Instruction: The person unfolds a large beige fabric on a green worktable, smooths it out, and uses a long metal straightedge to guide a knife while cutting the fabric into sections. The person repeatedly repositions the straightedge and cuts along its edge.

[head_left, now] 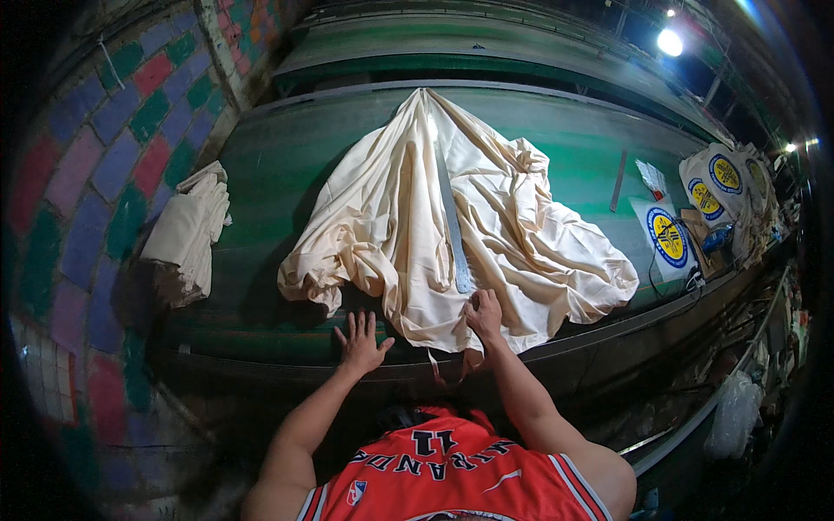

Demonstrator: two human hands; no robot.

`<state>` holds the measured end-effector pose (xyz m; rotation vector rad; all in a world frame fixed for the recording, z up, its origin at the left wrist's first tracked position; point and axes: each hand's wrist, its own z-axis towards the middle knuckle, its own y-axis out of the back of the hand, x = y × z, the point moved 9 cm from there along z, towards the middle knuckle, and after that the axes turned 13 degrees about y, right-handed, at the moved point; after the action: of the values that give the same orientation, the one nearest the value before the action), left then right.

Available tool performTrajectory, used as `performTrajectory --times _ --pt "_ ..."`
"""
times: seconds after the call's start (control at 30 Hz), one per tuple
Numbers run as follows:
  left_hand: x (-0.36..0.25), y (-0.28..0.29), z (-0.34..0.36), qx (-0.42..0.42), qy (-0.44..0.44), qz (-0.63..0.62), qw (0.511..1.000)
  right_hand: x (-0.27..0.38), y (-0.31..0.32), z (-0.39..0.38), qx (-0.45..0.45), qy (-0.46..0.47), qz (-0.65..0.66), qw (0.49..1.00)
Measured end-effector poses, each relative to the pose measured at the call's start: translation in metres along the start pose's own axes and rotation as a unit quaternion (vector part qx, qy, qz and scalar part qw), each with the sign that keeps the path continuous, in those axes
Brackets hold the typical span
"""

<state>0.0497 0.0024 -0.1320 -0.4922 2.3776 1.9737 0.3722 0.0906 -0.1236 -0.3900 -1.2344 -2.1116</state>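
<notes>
A large cream cloth [391, 208] lies spread in loose folds over the green table, gathered to a point at the table's far edge. Down its middle runs a long, narrow metal strip [448, 208], like a straightedge, its near end close to my right hand. My right hand [484, 314] is closed on the near part of the cloth, just beside the strip's end; its fingertips are partly hidden. My left hand [359, 341] rests flat near the table's front edge, fingers spread, left of the cloth's near hem and holding nothing.
Folded cream fabric [187, 230] is piled at the table's left end. At the right lie a thin dark strip [618, 181], a white sheet with a blue and yellow round emblem [667, 239], cables and printed cloths [725, 182]. A painted block wall [95, 174] borders the left side.
</notes>
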Motion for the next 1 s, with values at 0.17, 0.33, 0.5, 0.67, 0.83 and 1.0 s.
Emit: performTrajectory --times 0.17,0.33,0.5,0.67,0.83,1.0 --pt "0.002 0.001 0.0 -0.024 0.002 -0.021 0.999 -0.002 -0.001 -0.001 0.003 0.003 0.019 1.0" --pt "0.004 0.001 -0.001 -0.016 0.019 -0.028 0.999 -0.003 -0.002 -0.001 0.017 -0.002 0.021 1.0" --pt "0.002 0.003 -0.002 -0.013 0.031 -0.025 0.999 -0.002 0.002 -0.002 0.007 0.014 0.028 0.999" --pt "0.002 0.002 -0.002 -0.006 0.044 -0.024 0.999 -0.005 0.003 -0.003 0.001 0.012 0.031 0.999" --pt "0.002 0.006 -0.002 -0.024 0.038 -0.038 0.998 -0.007 0.002 -0.003 0.011 0.013 0.035 0.999" --pt "0.004 0.008 -0.002 -0.034 0.033 -0.056 0.997 -0.006 0.001 -0.003 0.009 0.017 0.027 0.999"
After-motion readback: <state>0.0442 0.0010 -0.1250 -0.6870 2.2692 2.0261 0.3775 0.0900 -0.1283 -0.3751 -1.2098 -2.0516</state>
